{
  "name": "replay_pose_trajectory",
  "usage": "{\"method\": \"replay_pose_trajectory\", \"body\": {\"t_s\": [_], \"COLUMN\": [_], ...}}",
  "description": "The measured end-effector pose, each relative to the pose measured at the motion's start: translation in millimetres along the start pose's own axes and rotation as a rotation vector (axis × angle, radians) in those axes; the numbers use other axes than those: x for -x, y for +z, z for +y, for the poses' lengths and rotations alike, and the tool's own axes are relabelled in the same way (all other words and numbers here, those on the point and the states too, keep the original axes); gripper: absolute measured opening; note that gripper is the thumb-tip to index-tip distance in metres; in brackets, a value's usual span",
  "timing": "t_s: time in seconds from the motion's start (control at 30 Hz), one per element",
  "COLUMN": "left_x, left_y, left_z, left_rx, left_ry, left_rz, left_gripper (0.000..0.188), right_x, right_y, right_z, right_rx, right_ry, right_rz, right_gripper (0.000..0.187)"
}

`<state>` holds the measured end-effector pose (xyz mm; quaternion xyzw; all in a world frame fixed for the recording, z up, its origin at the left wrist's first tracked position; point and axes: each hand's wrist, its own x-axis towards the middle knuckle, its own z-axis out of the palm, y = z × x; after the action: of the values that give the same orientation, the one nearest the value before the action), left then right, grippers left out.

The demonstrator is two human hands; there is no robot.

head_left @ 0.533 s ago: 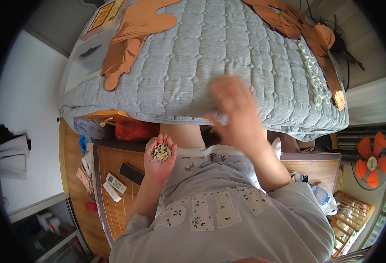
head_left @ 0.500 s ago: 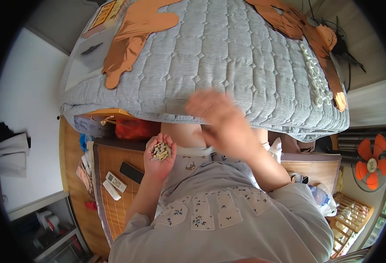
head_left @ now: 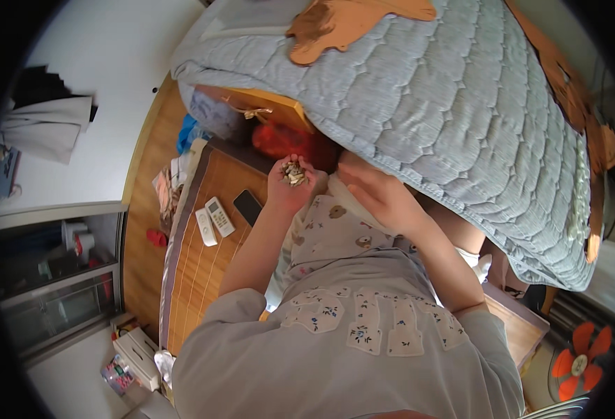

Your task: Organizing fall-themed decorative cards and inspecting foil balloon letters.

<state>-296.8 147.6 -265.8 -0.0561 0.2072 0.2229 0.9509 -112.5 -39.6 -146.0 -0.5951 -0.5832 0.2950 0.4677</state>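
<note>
Small pale pieces (head_left: 293, 173) are held heaped in the cupped left hand (head_left: 290, 193), just off the near edge of the mattress (head_left: 426, 91).
The right hand (head_left: 384, 199) is held open, fingers extended; its palm cannot be fully seen. Pieces could be spilled onto the mat (head_left: 192, 300) if the cupped palm were tilted or knocked.

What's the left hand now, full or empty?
Full, it seems: a heap of small pale pieces shows in the cupped left hand. Their exact number cannot be told.
</note>
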Motion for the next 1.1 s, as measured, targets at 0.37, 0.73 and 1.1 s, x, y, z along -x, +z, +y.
{"method": "replay_pose_trajectory", "body": {"t_s": [0.37, 0.73, 1.1], "left_x": [-9, -28, -34], "left_y": [17, 15, 22], "left_z": [38, 51, 48], "left_rx": [0.085, 0.082, -0.200], "left_ry": [-0.061, -0.242, 0.171], "left_rz": [-0.075, -0.017, 0.374], "left_gripper": [0.029, 0.038, 0.020], "right_x": [-126, -133, -119], "right_y": [108, 134, 122], "right_z": [115, 142, 105], "right_rx": [0.215, 0.378, 0.809], "right_ry": [0.156, 0.144, 0.289], "right_rz": [-0.080, -0.368, -0.523], "right_gripper": [0.047, 0.064, 0.061]}}
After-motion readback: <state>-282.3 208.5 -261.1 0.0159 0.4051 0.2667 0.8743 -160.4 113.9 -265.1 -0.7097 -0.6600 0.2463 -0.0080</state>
